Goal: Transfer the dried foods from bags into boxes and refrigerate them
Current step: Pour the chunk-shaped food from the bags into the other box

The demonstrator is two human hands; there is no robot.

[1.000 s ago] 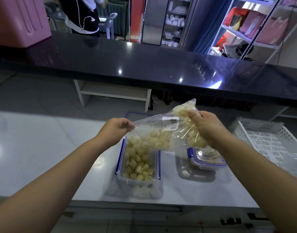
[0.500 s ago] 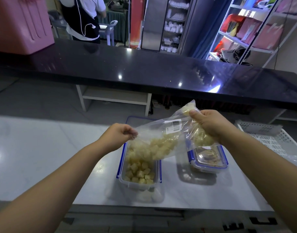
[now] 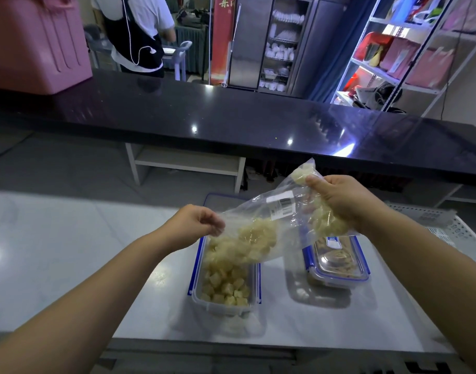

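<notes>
Clear plastic bag (image 3: 258, 215) slopes from two o'clock down toward eight. The right hand (image 3: 342, 203) grips its raised closed end and the left hand (image 3: 196, 225) pinches the low mouth, presumably so pale cubes (image 3: 247, 238) slide into the part-filled open box (image 3: 220, 309) beneath. At three o'clock of that box sits a lidded box (image 3: 336, 263) of darker food.

Dim, cool indoor light; brightest at shelving (image 3: 393, 63), upper right. Pinpoint glare on black counter (image 3: 231, 117); pale sheen along left edge of white bench (image 3: 56, 252). Wide-angle bowing at edges; slight softness throughout.
</notes>
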